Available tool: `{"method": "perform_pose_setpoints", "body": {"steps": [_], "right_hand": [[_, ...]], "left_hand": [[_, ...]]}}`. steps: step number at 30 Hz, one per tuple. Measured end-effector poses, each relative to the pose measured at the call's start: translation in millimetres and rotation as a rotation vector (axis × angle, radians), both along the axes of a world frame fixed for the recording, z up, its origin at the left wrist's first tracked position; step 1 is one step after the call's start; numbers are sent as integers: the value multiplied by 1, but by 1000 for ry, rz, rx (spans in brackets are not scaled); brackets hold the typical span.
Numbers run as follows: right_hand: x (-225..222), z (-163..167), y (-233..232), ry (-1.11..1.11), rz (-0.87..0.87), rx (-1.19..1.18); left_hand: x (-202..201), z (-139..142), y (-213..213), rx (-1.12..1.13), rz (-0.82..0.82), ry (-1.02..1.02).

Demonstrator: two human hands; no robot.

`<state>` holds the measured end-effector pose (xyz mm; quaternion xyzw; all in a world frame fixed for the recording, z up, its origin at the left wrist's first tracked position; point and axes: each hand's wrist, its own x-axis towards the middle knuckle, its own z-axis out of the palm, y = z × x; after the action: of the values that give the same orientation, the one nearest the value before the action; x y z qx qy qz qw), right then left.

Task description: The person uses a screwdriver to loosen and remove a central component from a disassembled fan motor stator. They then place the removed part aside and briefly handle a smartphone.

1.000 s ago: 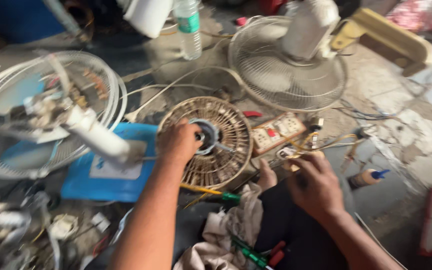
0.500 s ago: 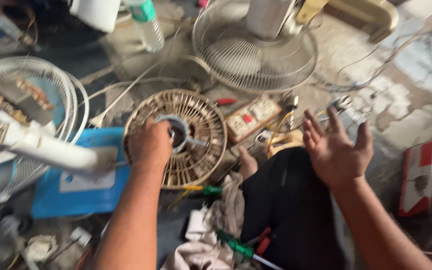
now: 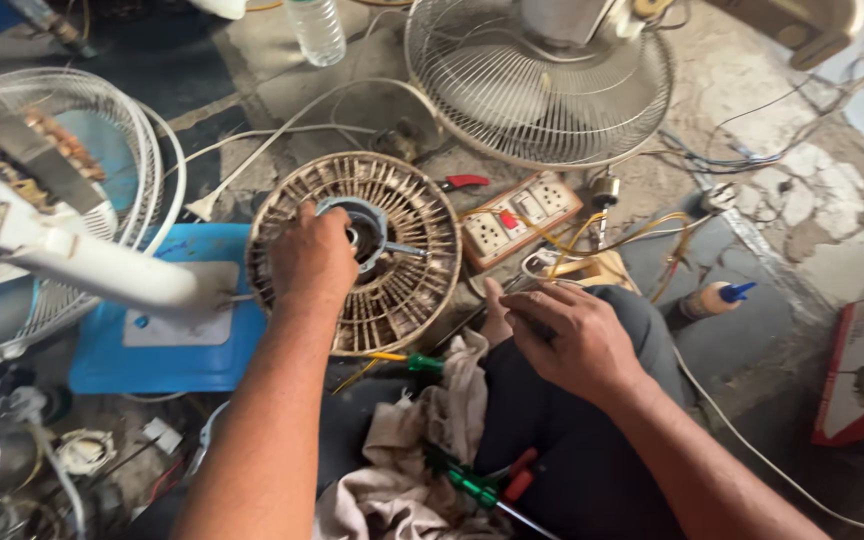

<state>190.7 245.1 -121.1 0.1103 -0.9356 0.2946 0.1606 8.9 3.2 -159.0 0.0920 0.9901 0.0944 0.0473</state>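
Our left hand (image 3: 312, 258) rests on a round, dusty fan motor winding (image 3: 357, 252) lying flat on the floor, fingers curled around the grey hub (image 3: 364, 222) at its centre. Our right hand (image 3: 572, 340) sits nearer us on our knee (image 3: 592, 440), fingers loosely bent, holding nothing we can make out. The winding lies ahead and left of it, beside a white power strip (image 3: 520, 215).
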Motion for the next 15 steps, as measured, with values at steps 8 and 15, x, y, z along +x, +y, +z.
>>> {"method": "perform_pose_setpoints", "body": {"steps": [8,15], "right_hand": [[31,-11,52,312,-289,-39],[117,-28,216,72,-1153,496]], "left_hand": [[-1,9,8,-34,4,-46],[-3,10,11,-21,19,-91]]}}
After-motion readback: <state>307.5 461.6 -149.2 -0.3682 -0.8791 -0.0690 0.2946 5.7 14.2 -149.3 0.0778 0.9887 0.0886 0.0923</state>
